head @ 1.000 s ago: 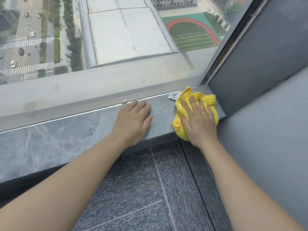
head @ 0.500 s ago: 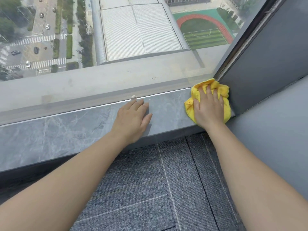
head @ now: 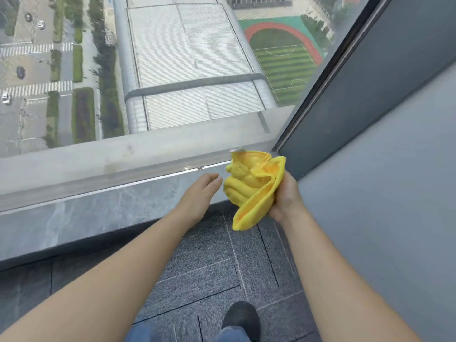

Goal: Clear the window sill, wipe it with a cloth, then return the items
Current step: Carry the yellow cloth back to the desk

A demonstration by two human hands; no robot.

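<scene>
The window sill (head: pixel 86 213) is the largest item under review: a grey marbled slab running from near left to the far right corner, where it meets the dark window frame (head: pixel 345 95). No items stand on the part I can see; the stretch behind the cloth is hidden. I judge the clearing step done and the wiping at or near its end — the returning of items is not yet begun, and none of those items is in view.

No containers appear in this view, so there are no contents to report.

The yellow cloth (head: pixel 254 191) is off the sill, held in the air above its near edge at the right end, bunched and folded with one flap hanging toward the carpet (head: pixel 209 267). I hold it so, I judge, to gather it up or turn it to a fresh face.

My right hand (head: pixel 286 196) grips the cloth from the right side, fingers curled into the folds and mostly covered by them. My left hand (head: pixel 204 191) hovers just left of the cloth, fingers relaxed and holding nothing — placed, I judge, to help refold. Whether it touches the sill I cannot tell.

A small white scrap (head: pixel 237 151) shows at the cloth's far edge; I cannot identify it. My shoe (head: pixel 243 317) stands on the carpet below.
</scene>
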